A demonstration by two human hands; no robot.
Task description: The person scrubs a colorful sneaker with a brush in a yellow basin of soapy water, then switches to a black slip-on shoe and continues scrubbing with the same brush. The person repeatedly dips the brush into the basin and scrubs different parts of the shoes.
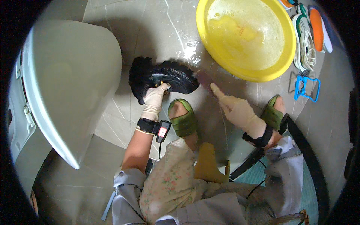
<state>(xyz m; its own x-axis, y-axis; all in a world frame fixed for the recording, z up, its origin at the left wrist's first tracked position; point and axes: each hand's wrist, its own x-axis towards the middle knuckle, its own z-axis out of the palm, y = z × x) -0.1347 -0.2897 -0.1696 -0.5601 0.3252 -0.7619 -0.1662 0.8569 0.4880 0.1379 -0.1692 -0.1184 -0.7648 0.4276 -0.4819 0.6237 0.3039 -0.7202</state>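
A wet black shoe or boot (175,76) is held above the tiled floor by my gloved left hand (156,99), whose fingers grip its edge. Dark, shaggy material, its exact kind unclear, hangs at the shoe's left end. In my gloved right hand (236,109) is a brush (205,80), blurred and reddish-brown, with my index finger stretched along it. The brush's far end is at the right end of the shoe, close to it or touching; which, I cannot tell. Both wrists wear black straps.
A yellow basin (288,63) of cloudy water stands at the upper right. Beside it are white shoes with laces (306,47), an orange insole (317,29) and a blue plastic rack (302,88). A white toilet (76,64) stands at left. Green slippers (182,121) are on my feet, near a yellow stool (209,166).
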